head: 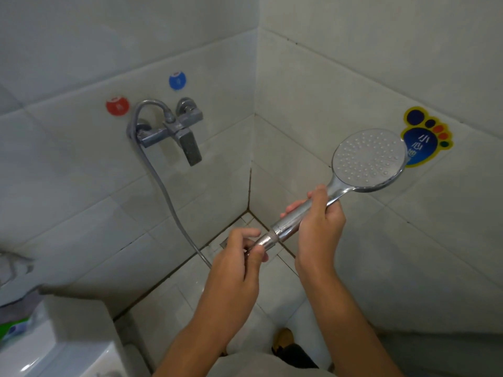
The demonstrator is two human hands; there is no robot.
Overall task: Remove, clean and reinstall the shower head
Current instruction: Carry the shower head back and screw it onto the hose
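Shower head (369, 158) before white-tiled corner (251, 148)

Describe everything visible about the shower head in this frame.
The shower head is a handheld unit, chrome-looking, with a round pale spray face dotted with small nozzles, turned toward the camera. Its straight handle slants down-left from the face. The right hand grips the handle at mid-length. At the handle's lower end, threads show next to the hose nut, which the left hand pinches. It is held in the air in front of the tiled corner, partly covering a foot-shaped sticker on the wall.
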